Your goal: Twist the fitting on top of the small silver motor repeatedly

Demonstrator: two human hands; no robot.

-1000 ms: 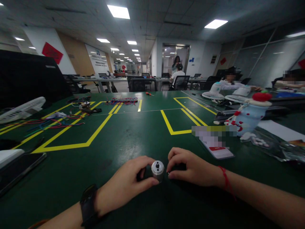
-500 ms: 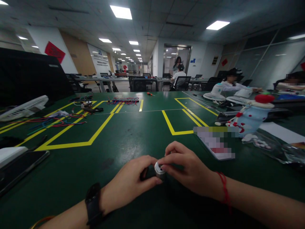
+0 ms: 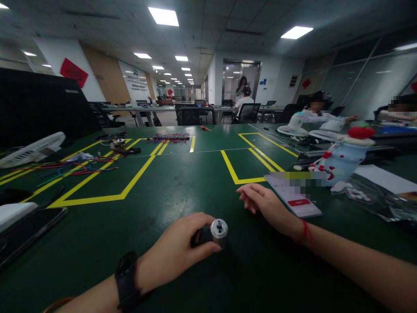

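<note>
Left hand (image 3: 177, 254) grips a small silver motor (image 3: 218, 231), fingers clenched round its dark body, shaft end up, low over the green table (image 3: 182, 182) near its front edge. Right hand (image 3: 265, 203) lies beside the phone (image 3: 295, 195), fingers loose, holding nothing. Nothing is fitted to the shaft; no other part near the hands.

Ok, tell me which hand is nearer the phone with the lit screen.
Right. The right hand lies on the table just left of the phone, fingers loose. The left hand is farther back, gripping the small metal motor.
</note>
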